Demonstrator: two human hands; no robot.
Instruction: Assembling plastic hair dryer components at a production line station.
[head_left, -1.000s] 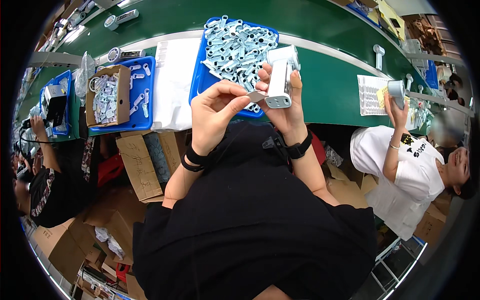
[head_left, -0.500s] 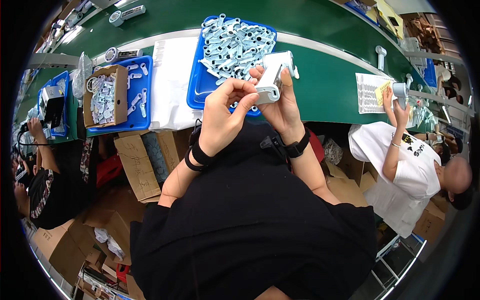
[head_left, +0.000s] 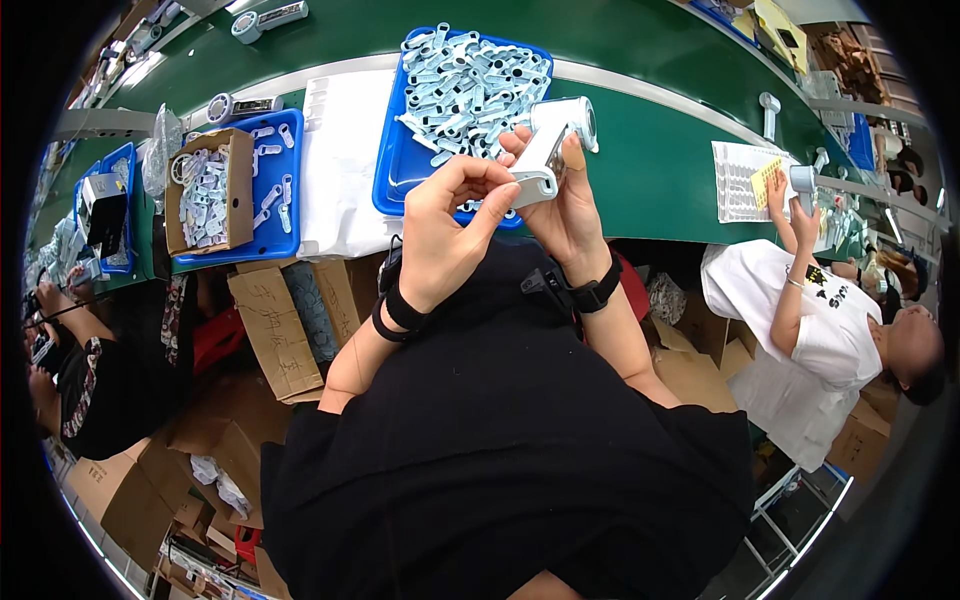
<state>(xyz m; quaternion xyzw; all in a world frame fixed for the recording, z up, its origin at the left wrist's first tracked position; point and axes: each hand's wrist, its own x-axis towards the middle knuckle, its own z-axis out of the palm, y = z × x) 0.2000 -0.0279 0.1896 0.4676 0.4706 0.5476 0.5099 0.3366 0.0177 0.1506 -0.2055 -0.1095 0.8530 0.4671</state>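
In front of my chest I hold a white handheld device [head_left: 540,165] with a round, drum-like head and a flat handle, much like a small handheld fan. My right hand [head_left: 568,215] is wrapped round it from the right, thumb along its side. With the fingertips of my left hand [head_left: 455,225] I pinch the handle's lower end, beside a small hole; whether a small part sits between those fingertips is hidden. Just beyond my hands, a blue tray [head_left: 390,170] carries a heap of pale, elongated plastic parts [head_left: 470,85].
Left of white sheeting [head_left: 345,160] is another blue tray [head_left: 285,225] with a cardboard box [head_left: 242,190] of pale parts. Similar devices [head_left: 270,20] lie on the green surface [head_left: 400,25] beyond. A co-worker in white [head_left: 800,330] is at right, another in black [head_left: 125,360] at left.
The device has tilted slightly in my hands; my grip is the same. On the far green surface, devices have shifted right. The right co-worker's head has turned, and the left co-worker's arm has lowered.
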